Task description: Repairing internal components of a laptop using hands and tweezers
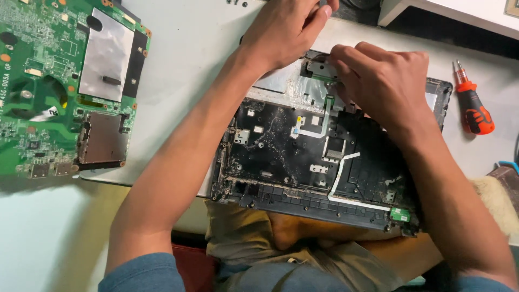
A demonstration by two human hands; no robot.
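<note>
Left of both hands lies a green circuit board [65, 86]; right, an orange screwdriver [473, 105]. Left hand [286, 30] curled, contents unclear. Right hand [381, 81] pinches a small part [320, 69] at the laptop case [303, 157] far edge.

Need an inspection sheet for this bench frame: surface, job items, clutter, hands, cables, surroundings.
Surface: pale white worktable, bare patches visible.
Job's things: opened black plastic laptop base shell, dusty inside, near edge overhanging the table above the person's lap; small green-edged metal part at its far edge.
Clutter: green printed circuit motherboard at left; orange-and-black screwdriver at right; small screws at far edge.
Grippers: left hand pinching at the shell's far edge; right hand on the metal part.
Cables: white flat ribbon cables inside the shell.
Surroundings: white furniture edge at the far right.
</note>
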